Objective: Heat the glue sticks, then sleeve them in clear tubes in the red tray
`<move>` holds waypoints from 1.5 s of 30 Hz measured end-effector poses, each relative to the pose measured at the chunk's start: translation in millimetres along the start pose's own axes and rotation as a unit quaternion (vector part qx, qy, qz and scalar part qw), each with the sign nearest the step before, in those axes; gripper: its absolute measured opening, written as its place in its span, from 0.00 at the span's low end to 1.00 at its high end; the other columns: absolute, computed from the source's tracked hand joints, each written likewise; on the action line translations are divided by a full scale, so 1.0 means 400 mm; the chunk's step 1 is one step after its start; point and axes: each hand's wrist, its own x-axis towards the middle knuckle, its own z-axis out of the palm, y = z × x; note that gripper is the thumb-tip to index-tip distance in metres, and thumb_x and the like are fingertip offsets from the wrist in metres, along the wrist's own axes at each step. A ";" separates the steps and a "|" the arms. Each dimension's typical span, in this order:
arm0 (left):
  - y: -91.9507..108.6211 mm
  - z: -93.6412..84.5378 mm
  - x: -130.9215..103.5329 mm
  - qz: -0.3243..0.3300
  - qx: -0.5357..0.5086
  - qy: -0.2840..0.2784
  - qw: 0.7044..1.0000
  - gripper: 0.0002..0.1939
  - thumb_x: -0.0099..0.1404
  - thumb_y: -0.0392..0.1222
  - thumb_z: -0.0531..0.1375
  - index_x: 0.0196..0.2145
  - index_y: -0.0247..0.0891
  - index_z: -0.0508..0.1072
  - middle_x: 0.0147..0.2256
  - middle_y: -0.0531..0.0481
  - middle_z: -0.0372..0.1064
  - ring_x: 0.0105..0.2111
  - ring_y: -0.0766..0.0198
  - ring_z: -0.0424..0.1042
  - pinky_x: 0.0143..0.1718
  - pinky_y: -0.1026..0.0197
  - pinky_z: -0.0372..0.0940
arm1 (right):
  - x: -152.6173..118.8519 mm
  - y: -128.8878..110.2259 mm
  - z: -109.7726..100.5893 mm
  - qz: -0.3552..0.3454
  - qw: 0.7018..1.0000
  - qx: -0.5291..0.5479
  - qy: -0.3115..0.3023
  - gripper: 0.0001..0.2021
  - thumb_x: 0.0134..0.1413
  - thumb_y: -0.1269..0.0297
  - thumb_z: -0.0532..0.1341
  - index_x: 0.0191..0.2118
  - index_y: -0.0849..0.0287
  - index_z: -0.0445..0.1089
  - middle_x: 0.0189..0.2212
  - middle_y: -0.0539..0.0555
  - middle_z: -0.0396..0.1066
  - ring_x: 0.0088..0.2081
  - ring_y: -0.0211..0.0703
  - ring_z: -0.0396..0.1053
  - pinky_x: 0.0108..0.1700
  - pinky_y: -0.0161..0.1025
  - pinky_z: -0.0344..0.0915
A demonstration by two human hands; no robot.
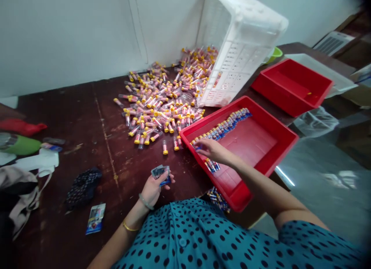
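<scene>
My left hand [158, 186] is closed on a few small blue-and-silver printed packets [161, 175], held above the dark table. My right hand [213, 149] reaches into the red tray [282, 155], its fingers bent down at the near end of a row of small blue packs with yellow tops [226, 126]. What its fingertips grip, if anything, is hidden. A shorter group of these packs [212, 165] lies in the tray beside that hand. Across the table spreads a large heap of clear tubes with yellow caps and pink contents [159, 107].
Behind the tray, a white plastic crate [232, 64] stands tilted by the heap. A second red tray [292, 85] sits at the right. On the table's left are a blue packet [95, 219], a dark scrunchie [84, 186] and a green bottle [21, 144]. More packs [217, 199] lie below the tray.
</scene>
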 end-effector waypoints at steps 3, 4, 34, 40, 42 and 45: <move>0.004 -0.005 0.016 0.028 -0.038 0.038 0.998 0.15 0.50 0.39 0.71 0.35 0.32 0.76 0.29 0.47 0.76 0.28 0.64 0.76 0.25 0.67 0.68 | 0.162 -0.127 0.120 -0.062 0.997 -0.043 -0.028 0.08 0.63 0.63 0.58 0.43 0.61 0.71 0.40 0.58 0.71 0.41 0.44 0.70 0.45 0.40 0.65; 0.011 -0.009 0.016 0.039 -0.055 0.038 0.997 0.15 0.51 0.38 0.71 0.37 0.33 0.76 0.29 0.48 0.75 0.29 0.64 0.76 0.28 0.66 0.70 | 0.204 -0.157 0.165 -0.046 0.994 -0.089 -0.031 0.10 0.62 0.62 0.60 0.44 0.62 0.69 0.43 0.61 0.70 0.42 0.47 0.70 0.45 0.41 0.65; 0.053 0.034 -0.011 0.121 0.059 -0.033 0.990 0.17 0.52 0.46 0.70 0.36 0.33 0.77 0.24 0.50 0.72 0.23 0.65 0.70 0.21 0.65 0.64 | 0.080 -0.180 0.124 -0.109 0.974 0.197 0.029 0.06 0.61 0.65 0.60 0.33 0.59 0.68 0.40 0.54 0.66 0.43 0.41 0.65 0.51 0.41 0.63; 0.054 0.016 -0.009 0.130 0.087 -0.018 0.988 0.13 0.51 0.47 0.71 0.26 0.34 0.76 0.21 0.51 0.70 0.20 0.69 0.66 0.19 0.67 0.57 | 0.076 -0.164 0.098 -0.082 0.968 0.234 0.038 0.06 0.62 0.65 0.57 0.42 0.57 0.69 0.42 0.54 0.69 0.46 0.42 0.66 0.53 0.44 0.62; 0.054 0.010 -0.006 0.136 0.103 -0.008 0.985 0.14 0.50 0.46 0.72 0.23 0.34 0.75 0.19 0.53 0.67 0.19 0.71 0.62 0.18 0.68 0.54 | 0.075 -0.155 0.081 -0.044 0.952 0.300 0.048 0.10 0.63 0.63 0.57 0.48 0.56 0.66 0.42 0.53 0.70 0.42 0.40 0.68 0.48 0.41 0.65; 0.055 0.007 -0.006 0.121 0.109 -0.017 0.987 0.16 0.46 0.45 0.73 0.19 0.35 0.72 0.17 0.56 0.63 0.18 0.73 0.58 0.18 0.68 0.52 | 0.072 -0.151 0.050 0.010 0.921 0.388 0.034 0.13 0.61 0.57 0.60 0.48 0.56 0.65 0.38 0.52 0.71 0.35 0.36 0.69 0.37 0.35 0.67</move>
